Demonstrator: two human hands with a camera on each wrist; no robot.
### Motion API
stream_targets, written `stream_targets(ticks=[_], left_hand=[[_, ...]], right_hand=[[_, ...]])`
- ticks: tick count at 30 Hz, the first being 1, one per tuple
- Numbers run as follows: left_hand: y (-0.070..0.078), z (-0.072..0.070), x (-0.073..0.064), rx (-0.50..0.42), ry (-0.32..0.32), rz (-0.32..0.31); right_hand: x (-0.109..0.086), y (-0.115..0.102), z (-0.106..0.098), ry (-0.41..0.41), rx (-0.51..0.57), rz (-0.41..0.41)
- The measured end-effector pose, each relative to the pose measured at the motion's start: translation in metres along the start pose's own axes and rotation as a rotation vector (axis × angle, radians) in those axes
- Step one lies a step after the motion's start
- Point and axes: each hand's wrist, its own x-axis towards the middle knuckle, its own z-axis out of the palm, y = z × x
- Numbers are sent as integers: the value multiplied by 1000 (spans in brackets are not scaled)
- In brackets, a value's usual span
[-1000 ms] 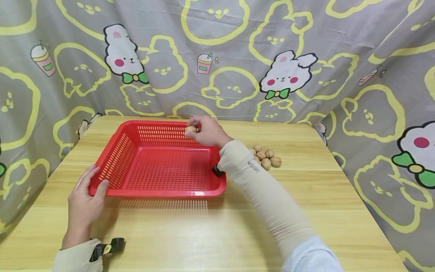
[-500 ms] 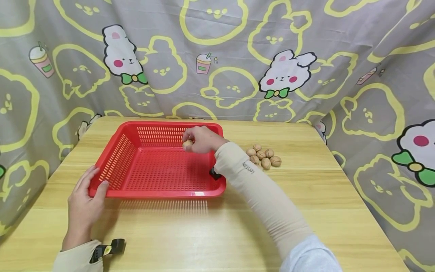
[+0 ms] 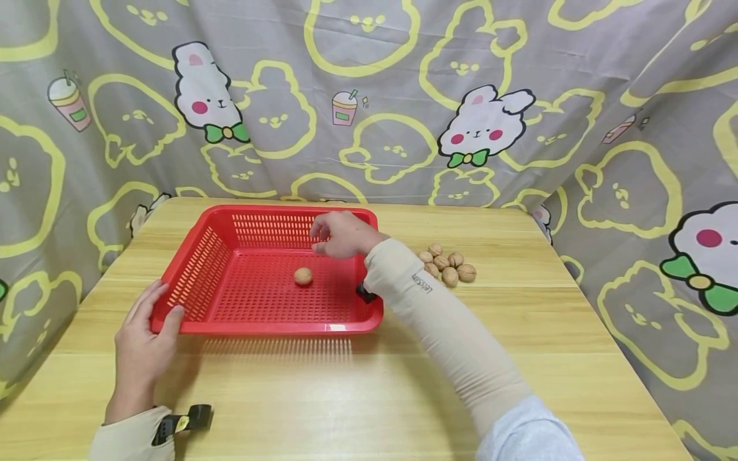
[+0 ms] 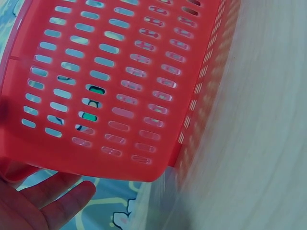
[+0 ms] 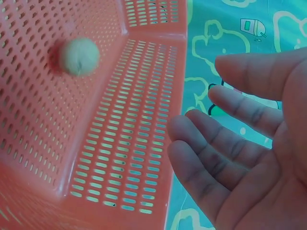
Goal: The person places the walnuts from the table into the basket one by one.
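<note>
A red plastic basket (image 3: 268,328) with slotted walls stands on the table. My left hand (image 3: 144,342) holds its near left corner, with the thumb over the rim; the left wrist view shows two fingers (image 4: 69,203) by the basket's outer side. Inside, one walnut (image 3: 302,276) lies on the perforated floor, right of its middle. My right hand (image 3: 344,235) hovers over the basket's far right part, holding nothing; its fingers are relaxed and parted in the right wrist view. Several walnuts (image 3: 450,275) lie bunched on the table right of the basket, some partly behind the right sleeve.
The wooden table (image 3: 536,339) extends to the right and in front of the basket. A grey patterned curtain (image 3: 398,77) hangs behind the table and along both sides. A black camera strap (image 3: 181,422) sits on the left wrist.
The right hand lowered into the basket area with a walnut, then let go. That walnut now rests on the basket floor. My left hand has stayed on the corner.
</note>
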Motion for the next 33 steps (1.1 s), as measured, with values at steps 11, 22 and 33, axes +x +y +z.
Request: stream_targets(ticks=[11,22,33], left_hand=[[-3,0,1,-3,11,1],[-2,2,0,-25,28,26],[-2,2,0,-23,20,14]], right_hand=[[-6,0,-16,50,-12,23],[-25,25,-32,155,18,33],[-56,77,-44,225,99,126]])
